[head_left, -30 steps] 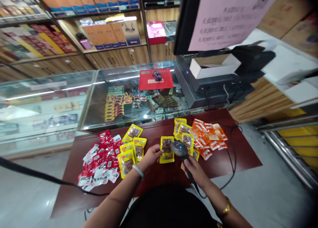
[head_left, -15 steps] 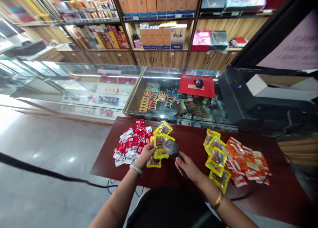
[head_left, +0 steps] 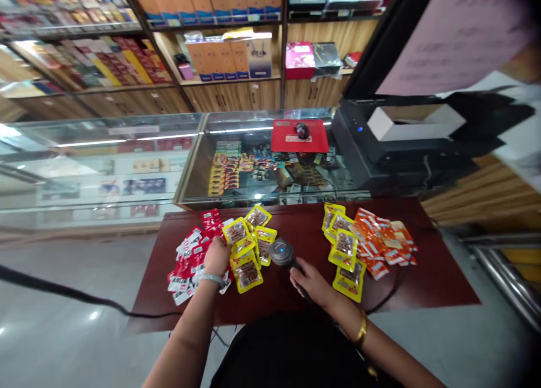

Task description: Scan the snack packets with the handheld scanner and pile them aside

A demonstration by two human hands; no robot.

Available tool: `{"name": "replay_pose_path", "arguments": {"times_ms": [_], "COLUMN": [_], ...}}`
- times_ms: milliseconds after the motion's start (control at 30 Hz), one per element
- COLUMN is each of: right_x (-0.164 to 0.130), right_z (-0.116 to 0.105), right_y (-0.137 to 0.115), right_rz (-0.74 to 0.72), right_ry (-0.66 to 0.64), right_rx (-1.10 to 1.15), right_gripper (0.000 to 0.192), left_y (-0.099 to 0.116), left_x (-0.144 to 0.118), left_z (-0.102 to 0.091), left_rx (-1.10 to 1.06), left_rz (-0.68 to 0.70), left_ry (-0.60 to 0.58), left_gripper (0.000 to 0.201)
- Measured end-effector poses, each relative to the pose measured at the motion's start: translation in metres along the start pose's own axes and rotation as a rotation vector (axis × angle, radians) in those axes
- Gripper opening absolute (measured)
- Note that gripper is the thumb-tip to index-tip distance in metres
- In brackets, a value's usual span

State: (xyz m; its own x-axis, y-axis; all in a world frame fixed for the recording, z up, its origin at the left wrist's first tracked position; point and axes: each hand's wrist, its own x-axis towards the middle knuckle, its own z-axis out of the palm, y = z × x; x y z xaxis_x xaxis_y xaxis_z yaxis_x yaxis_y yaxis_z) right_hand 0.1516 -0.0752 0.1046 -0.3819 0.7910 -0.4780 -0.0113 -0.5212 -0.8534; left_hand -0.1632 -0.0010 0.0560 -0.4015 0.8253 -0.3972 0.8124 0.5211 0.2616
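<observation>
Yellow trim runs round the packet (head_left: 237, 230) by the fingertips of the left hand (head_left: 217, 256). Those fingers touch its left side, but the back of the hand hides most of them, so I cannot tell if they pinch it. The fingers of the right hand (head_left: 311, 281) are closed round a dark grey scanner (head_left: 280, 254), which has a small blue light on top. The packet lies tilted over more yellow packets (head_left: 246, 272), left of the middle of the dark red table (head_left: 300, 227); the topmost one is near the far edge. Just beside them, toward the table's left edge, is a messy heap of red and white packets (head_left: 186, 264), partly behind the left hand. On the other side of the scanner, another line of yellow packets (head_left: 343, 250) goes from the far edge toward the near edge. Orange packets (head_left: 382, 241) lie next to that line, nearer the table's far right corner. Past the far edge is a glass counter (head_left: 192, 173). On top of it sit a red mat (head_left: 287, 142) with a dark mouse (head_left: 301, 131) and, to the right, a white open box (head_left: 416, 129) on a dark machine (head_left: 359, 151).
</observation>
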Motion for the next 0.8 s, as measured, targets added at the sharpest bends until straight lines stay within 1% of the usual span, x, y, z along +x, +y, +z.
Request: {"name": "replay_pose_path", "arguments": {"times_ms": [67,100,133,200,267,300,333,367,433,500,567,700,800], "right_x": [-0.008,-0.013,-0.017,-0.026,-0.036,-0.041,-0.046,-0.051,-0.061,-0.070,-0.079,-0.092,-0.097], "right_z": [-0.012,-0.018,-0.025,-0.038,-0.052,-0.059,-0.066,-0.073,-0.087,-0.100,-0.112,-0.128,-0.133], "right_y": [0.004,0.007,0.011,0.017,0.024,0.027,0.030,0.032,0.035,0.037,0.039,0.047,0.054], "right_rz": [-0.004,-0.005,-0.004,0.000,0.000,0.000,0.000,0.000,-0.002,-0.002,0.005,0.015,0.010], "right_ry": [0.060,0.094,0.129,0.198,0.267,0.300,0.329,0.359,0.413,0.460,0.503,0.593,0.634], "right_rx": [0.015,0.026,0.041,0.081,0.122,0.143,0.162,0.180,0.208,0.234,0.274,0.367,0.388], "right_gripper": [0.056,0.056,0.056,0.056,0.055,0.056,0.056,0.057,0.059,0.060,0.061,0.067,0.067], "left_y": [0.017,0.030,0.045,0.081,0.121,0.141,0.160,0.177,0.207,0.230,0.249,0.275,0.283], "left_x": [-0.004,-0.006,-0.010,-0.021,-0.036,-0.045,-0.054,-0.063,-0.079,-0.091,-0.100,-0.109,-0.112], "left_z": [0.004,0.009,0.017,0.037,0.062,0.074,0.086,0.098,0.116,0.130,0.140,0.154,0.161], "left_rx": [0.042,0.048,0.049,0.038,0.020,0.009,0.004,-0.001,-0.011,-0.020,-0.006,0.135,0.187], "left_rz": [0.049,0.094,0.148,0.272,0.400,0.498,0.580,0.648,0.740,0.783,0.777,0.668,0.663], "left_ry": [0.072,0.080,0.061,-0.033,-0.169,-0.250,-0.301,-0.344,-0.447,-0.541,-0.583,-0.557,-0.538], "left_gripper": [0.034,0.034,0.033,0.028,0.022,0.019,0.017,0.017,0.018,0.021,0.023,0.030,0.037]}}
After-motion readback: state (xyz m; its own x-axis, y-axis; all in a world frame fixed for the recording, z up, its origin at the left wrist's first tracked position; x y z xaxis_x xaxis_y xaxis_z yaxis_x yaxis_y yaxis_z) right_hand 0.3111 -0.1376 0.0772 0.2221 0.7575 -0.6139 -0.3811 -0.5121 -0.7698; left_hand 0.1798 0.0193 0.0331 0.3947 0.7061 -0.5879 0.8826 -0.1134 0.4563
